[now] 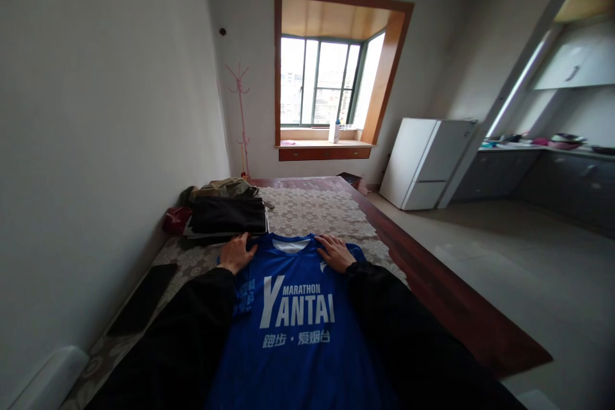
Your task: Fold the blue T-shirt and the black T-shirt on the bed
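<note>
A blue T-shirt point(298, 314) with white "MARATHON YANTAI" lettering lies spread, front up, with its collar towards the far side. My left hand point(236, 253) rests on the left shoulder of the shirt, thumb and fingers apart. On the opposite shoulder, beside the collar, my right hand point(336, 252) lies flat with its fingers stretched out. The shirt's lower end runs out of view at the bottom, and black sleeves cover both my forearms. Just beyond my left hand is a stack of folded dark clothes point(228, 214).
The dark red wooden table point(432, 269) carries a patterned lace cloth point(312, 205). A flat black object point(143, 300) lies by the left wall. Further off are a pink coat stand point(241, 115), a white fridge point(427, 163) and a kitchen counter point(509, 152).
</note>
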Demonstrator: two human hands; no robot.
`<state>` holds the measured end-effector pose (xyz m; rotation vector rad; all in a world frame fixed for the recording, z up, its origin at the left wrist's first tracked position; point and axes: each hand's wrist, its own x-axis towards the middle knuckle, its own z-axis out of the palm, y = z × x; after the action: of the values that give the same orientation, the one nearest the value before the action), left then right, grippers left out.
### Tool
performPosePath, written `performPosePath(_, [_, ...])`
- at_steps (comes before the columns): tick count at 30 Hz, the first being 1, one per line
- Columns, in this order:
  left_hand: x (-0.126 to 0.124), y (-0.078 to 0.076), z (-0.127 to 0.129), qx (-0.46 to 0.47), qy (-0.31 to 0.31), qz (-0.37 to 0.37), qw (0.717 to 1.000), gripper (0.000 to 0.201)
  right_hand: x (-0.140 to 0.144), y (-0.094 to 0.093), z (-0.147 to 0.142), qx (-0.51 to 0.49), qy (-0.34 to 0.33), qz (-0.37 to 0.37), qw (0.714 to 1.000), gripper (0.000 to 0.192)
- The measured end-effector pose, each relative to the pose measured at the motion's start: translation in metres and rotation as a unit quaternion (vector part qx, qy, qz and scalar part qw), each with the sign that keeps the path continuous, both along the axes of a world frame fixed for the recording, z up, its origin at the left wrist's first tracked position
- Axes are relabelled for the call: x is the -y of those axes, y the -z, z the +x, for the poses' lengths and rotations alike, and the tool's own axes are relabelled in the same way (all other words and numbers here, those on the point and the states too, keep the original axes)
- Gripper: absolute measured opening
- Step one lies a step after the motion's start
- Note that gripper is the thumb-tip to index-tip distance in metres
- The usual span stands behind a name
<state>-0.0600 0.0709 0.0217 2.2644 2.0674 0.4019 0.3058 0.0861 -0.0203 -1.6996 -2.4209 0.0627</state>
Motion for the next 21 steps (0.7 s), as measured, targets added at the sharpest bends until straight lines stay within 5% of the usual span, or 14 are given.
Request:
performPosePath(10, [-0.014, 0.002, 0.005, -0.008, 0.036, 0.008, 0.999, 0.051, -0.002, 0.005, -0.002, 0.018, 0.002, -0.033, 0.999, 0.059])
performPosePath(17, [0.002, 0.013, 0.015, -0.009, 0.195, -0.017, 0.981, 0.052, -0.002, 0.005, -0.003, 0.007, -0.049, -0.041, 0.998, 0.062])
performPosePath(21, [-0.005, 0.019, 0.021, -0.010, 0.200, -0.051, 0.978, 0.061, -0.003, 0.001, -0.002, 0.006, -0.060, -0.046, 0.997, 0.063])
